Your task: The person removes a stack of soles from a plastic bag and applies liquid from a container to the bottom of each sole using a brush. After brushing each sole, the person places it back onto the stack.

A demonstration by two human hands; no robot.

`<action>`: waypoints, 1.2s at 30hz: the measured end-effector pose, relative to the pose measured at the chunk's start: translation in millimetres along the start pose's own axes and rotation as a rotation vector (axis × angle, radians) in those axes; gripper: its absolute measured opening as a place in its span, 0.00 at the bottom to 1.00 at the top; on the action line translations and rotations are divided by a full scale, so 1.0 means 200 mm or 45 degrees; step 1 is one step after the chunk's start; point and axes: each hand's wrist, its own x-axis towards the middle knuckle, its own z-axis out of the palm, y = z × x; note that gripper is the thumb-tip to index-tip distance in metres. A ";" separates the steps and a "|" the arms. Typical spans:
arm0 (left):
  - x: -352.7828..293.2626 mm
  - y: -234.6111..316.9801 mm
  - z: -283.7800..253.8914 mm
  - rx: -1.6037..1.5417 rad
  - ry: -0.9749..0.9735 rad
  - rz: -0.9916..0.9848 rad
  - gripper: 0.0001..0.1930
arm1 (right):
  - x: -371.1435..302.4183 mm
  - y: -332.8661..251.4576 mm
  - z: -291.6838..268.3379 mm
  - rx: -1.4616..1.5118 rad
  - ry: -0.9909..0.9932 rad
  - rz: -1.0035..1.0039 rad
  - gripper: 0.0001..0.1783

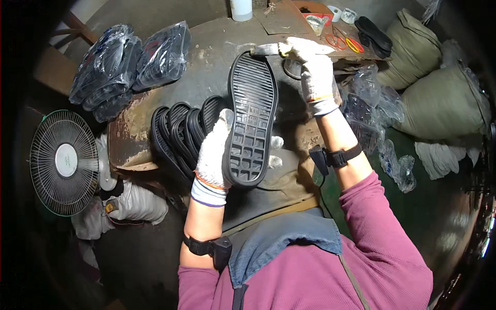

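My left hand (pixel 219 150), in a white knitted glove, grips a black shoe sole (pixel 252 103) by its left edge, with fingertips showing past its right side. The sole's inner face, ribbed at the far end and gridded at the near end, is turned up toward me. My right hand (pixel 312 67), gloved too, is closed around a knife whose pale flat blade (pixel 266 49) meets the sole's far rim. Several more black soles (pixel 181 124) lean together on the table just left of my left hand.
Plastic-wrapped bundles of dark soles (pixel 163 56) lie at the table's far left. Scissors (pixel 354 45), with orange handles, and loose black soles (pixel 373 36) are at the far right. A fan (pixel 65 157) stands left; full sacks (pixel 439 98) and clear plastic bags (pixel 369 98) are right.
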 end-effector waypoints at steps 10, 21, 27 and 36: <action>-0.05 -0.04 -0.08 0.013 -0.023 0.058 0.38 | -0.24 -0.44 0.01 0.400 -0.340 0.253 0.10; -0.06 0.20 -0.11 0.389 0.067 0.289 0.29 | -0.53 -0.77 -0.17 0.746 -0.600 0.501 0.07; -0.06 0.24 -0.05 0.550 0.346 0.225 0.30 | -0.55 -0.65 -0.17 0.431 -0.379 0.457 0.12; -0.07 0.07 0.05 0.686 0.507 0.072 0.27 | -0.09 -0.31 -0.22 -0.284 -0.214 -0.465 0.08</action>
